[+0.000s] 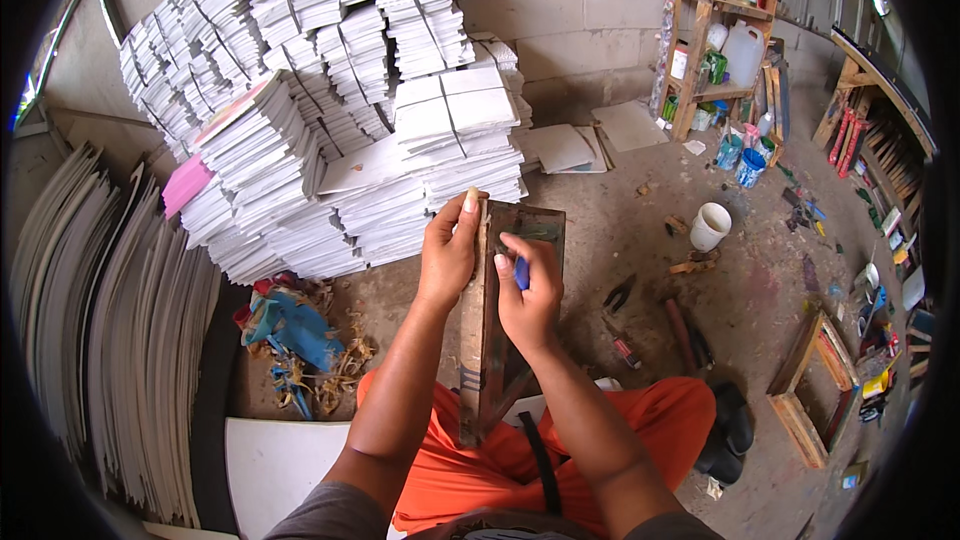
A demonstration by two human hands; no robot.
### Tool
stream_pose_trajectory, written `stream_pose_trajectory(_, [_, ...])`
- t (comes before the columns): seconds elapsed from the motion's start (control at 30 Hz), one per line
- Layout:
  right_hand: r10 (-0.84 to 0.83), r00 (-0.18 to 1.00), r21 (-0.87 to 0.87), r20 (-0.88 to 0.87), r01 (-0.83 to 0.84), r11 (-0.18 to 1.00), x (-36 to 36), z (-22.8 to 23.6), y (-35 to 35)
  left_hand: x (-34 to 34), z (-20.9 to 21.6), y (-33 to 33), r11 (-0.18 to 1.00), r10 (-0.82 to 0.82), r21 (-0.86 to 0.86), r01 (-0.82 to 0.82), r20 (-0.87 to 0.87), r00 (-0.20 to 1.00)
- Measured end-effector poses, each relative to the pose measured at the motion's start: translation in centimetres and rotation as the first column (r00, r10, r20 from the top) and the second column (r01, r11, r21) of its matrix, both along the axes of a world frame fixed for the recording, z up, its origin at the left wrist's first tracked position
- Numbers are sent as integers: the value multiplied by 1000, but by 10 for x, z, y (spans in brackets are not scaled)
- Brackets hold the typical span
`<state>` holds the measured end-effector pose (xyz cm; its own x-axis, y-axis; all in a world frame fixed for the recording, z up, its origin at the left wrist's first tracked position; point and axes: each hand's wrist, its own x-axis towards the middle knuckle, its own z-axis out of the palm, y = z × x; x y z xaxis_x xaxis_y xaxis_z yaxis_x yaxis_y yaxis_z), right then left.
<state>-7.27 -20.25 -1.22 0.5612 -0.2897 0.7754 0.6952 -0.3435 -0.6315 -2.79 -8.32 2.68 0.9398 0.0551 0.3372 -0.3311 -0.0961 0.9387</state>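
Observation:
A worn wooden frame [473,360], stained dark, stands tilted on edge over my lap. My left hand [450,252] grips its far left corner, with the thumb up along the top edge. Inside the frame's opening, my right hand [532,300] is closed around a small blue object [522,273], perhaps a pen or a tool handle. Most of that object is hidden in the fingers, so I cannot make out its kind. The right index finger points toward the frame's inner side.
Tied stacks of white paper [455,110] rise ahead to the left. Curved boards [150,360] lean at far left. On the floor are blue rags [290,325], pliers [620,293], a white bucket [711,227] and another wooden frame [797,420]. A shelf [725,90] holds jars and bottles.

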Motion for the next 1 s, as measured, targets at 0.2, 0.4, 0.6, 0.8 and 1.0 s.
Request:
stream_pose_trajectory(0.2, [-145,973,-284,180,192,939,7,-8,-10,1,-3,-2,1000,-18,-8,18,10,1000])
stream_pose_trajectory(0.4, [-154,958,-385,241,241,891,15,0,-21,-1,-1,-6,999,-29,-43,28,-23,999])
stream_pose_trajectory(0.6, [-108,984,-331,144,150,931,12,8,-20,-3,4,-12,1000,7,-13,-8,-39,999])
stream_pose_trajectory(0.8, [128,991,-85,33,-125,988,-7,25,-23,14,0,-6,994,30,-105,-32,-18,999])
stream_pose_trajectory(1.0, [57,979,-38,-196,-66,997,-1,20,-25,9,-7,-12,978,-6,-207,1,-27,1000])
